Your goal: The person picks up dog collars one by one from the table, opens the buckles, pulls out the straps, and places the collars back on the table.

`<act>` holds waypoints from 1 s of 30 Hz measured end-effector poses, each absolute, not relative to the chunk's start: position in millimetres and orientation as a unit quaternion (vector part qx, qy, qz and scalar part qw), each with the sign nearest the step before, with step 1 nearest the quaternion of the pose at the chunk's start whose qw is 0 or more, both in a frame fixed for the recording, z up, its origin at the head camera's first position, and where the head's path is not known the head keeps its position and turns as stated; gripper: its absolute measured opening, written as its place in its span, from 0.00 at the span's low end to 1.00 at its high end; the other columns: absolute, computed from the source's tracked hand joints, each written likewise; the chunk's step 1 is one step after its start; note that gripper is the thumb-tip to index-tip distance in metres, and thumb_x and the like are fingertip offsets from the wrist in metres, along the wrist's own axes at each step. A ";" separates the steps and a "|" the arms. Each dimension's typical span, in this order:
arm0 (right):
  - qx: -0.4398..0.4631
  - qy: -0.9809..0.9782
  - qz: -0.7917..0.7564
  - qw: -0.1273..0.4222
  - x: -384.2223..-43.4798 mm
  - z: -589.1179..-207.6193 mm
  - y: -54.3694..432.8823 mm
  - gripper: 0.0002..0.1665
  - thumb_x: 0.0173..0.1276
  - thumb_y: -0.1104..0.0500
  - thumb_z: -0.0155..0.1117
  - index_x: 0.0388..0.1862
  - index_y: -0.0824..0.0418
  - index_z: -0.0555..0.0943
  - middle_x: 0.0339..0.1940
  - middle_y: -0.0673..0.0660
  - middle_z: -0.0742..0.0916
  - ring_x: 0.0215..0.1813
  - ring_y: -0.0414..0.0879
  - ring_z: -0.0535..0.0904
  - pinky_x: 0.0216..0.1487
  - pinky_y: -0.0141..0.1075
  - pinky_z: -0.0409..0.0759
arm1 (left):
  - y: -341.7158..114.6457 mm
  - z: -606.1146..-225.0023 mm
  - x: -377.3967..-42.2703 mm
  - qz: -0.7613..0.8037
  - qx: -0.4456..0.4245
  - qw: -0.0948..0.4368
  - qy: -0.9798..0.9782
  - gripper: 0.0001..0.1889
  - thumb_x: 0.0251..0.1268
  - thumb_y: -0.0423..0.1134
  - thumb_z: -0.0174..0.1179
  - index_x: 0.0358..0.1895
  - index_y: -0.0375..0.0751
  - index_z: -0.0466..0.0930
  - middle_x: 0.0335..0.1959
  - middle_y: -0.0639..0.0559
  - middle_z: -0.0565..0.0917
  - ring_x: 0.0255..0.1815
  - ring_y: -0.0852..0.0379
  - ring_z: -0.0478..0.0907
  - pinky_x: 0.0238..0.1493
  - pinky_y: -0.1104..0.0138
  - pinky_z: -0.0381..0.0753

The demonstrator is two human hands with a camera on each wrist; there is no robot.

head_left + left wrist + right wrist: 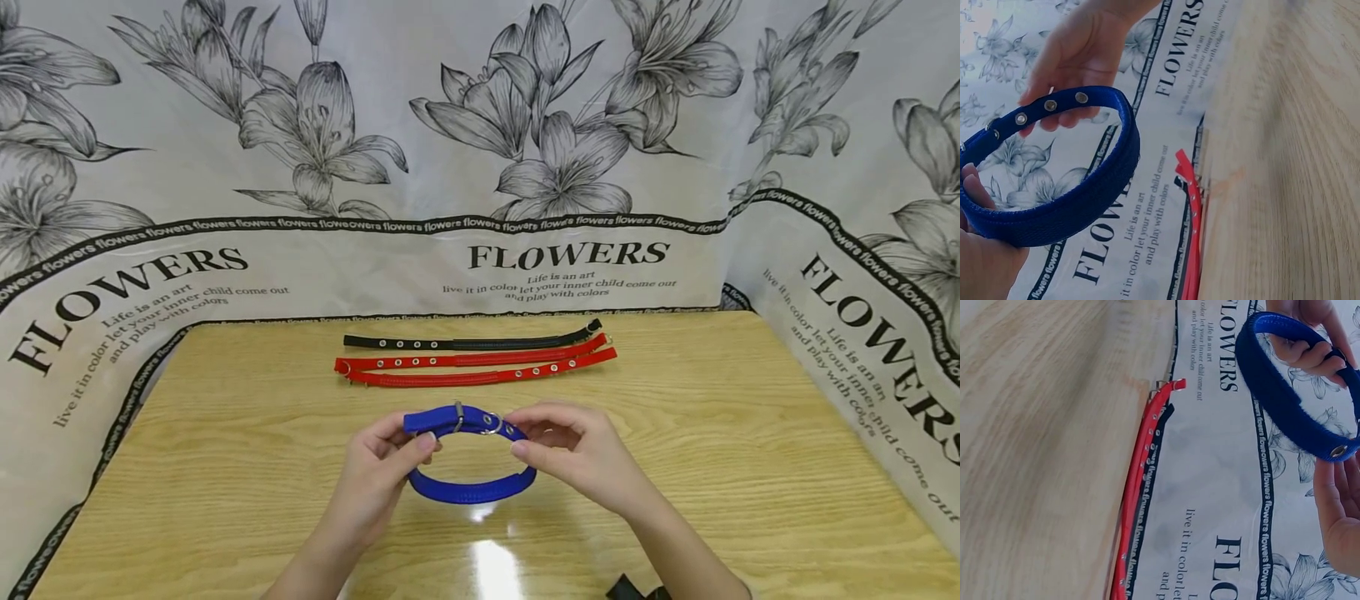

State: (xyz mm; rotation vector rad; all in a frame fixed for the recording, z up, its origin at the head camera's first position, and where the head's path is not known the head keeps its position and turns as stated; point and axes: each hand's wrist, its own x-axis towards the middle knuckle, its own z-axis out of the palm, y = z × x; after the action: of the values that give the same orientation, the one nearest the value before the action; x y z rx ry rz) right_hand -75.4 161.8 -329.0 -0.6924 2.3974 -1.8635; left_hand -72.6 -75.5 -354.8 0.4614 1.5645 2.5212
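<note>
A blue pet collar (472, 493), closed into a loop, is held above the table between both hands. My left hand (371, 475) pinches its left side, close to the free strap end and the metal buckle (460, 415). The right side is pinched by my right hand (585, 454), near the eyelets and a D-ring (492, 425). In the left wrist view, metal eyelets line the far part of the collar (1054, 225). The right wrist view shows the padded outer band of the collar (1279, 400), with fingers at both ends.
Behind the hands, two red collars (480, 359) and a black collar (510, 342) lie stretched out across the wooden table (225, 467). A black object (626, 588) is partly visible at the front edge. Flower-printed cloth (360, 267) surrounds the back and sides.
</note>
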 end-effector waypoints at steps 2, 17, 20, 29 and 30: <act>-0.223 0.781 -0.583 0.006 -76.3 -326.3 159.1 0.13 0.58 0.67 0.67 0.44 0.66 0.83 0.39 0.54 0.85 0.38 0.44 0.81 0.40 0.36 0.82 | -74.1 -355.0 -72.2 0.835 0.153 0.076 0.522 0.13 0.61 0.25 0.56 0.38 0.50 0.83 0.33 0.57 0.83 0.33 0.63 0.77 0.38 0.74 0.77; -0.221 0.806 -0.548 -0.029 -76.3 -323.2 168.9 0.10 0.58 0.66 0.68 0.40 0.63 0.83 0.37 0.52 0.85 0.36 0.43 0.81 0.38 0.35 0.82 | -80.7 -353.6 -74.3 0.834 0.139 0.064 0.530 0.15 0.62 0.26 0.55 0.39 0.52 0.84 0.34 0.56 0.84 0.35 0.63 0.79 0.42 0.72 0.78; -0.215 0.803 -0.555 -0.026 -76.4 -323.3 172.1 0.10 0.58 0.67 0.67 0.41 0.65 0.82 0.36 0.54 0.85 0.35 0.43 0.81 0.36 0.35 0.82 | -82.7 -350.6 -74.9 0.813 0.104 0.047 0.571 0.14 0.60 0.27 0.58 0.38 0.53 0.84 0.33 0.54 0.84 0.34 0.61 0.79 0.40 0.71 0.79; -0.247 0.830 -0.496 -0.072 -77.6 -322.2 159.7 0.12 0.57 0.62 0.70 0.41 0.60 0.84 0.36 0.48 0.85 0.34 0.40 0.80 0.36 0.34 0.81 | -71.4 -350.9 -72.2 0.758 0.062 0.015 0.649 0.12 0.55 0.26 0.64 0.44 0.28 0.81 0.42 0.43 0.81 0.37 0.55 0.78 0.39 0.70 0.80; -0.251 0.832 -0.489 -0.080 -77.8 -321.6 158.0 0.12 0.57 0.61 0.70 0.41 0.59 0.84 0.35 0.48 0.85 0.34 0.40 0.80 0.35 0.33 0.81 | -70.4 -351.6 -71.9 0.757 0.071 0.015 0.650 0.13 0.55 0.27 0.64 0.44 0.27 0.80 0.43 0.43 0.81 0.38 0.55 0.78 0.39 0.69 0.81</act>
State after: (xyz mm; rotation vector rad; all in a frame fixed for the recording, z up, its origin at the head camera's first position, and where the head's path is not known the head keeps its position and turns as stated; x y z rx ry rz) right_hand -77.8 158.0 -321.6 -0.8301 2.7550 -1.6180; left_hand -71.9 -70.4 -351.6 0.2197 2.0215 2.3555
